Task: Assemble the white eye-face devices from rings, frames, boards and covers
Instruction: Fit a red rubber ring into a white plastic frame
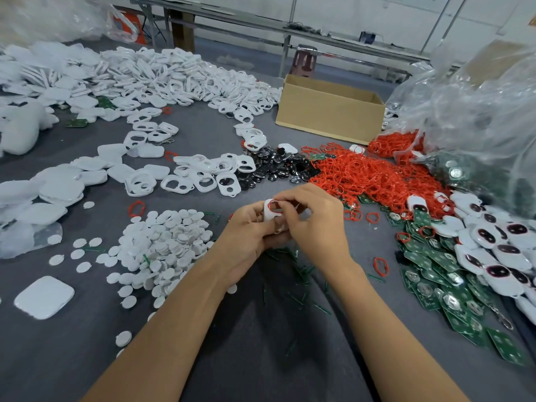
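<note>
At the middle of the frame, above the bench [87, 329], the left hand [249, 236] grips a white frame [269, 211] while the right hand [313, 219] pinches a red ring [273, 205] into it. Seating that ring seems the step; a board [429, 291] likely comes next.

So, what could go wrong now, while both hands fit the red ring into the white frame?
1. The red ring is thin and does not look fully seated in the white frame. Under the pinch of the right hand it may twist or spring out.
2. The left hand holds the frame above loose green slivers. A dropped ring could hide among them or mix with the stray red rings nearby.
</note>
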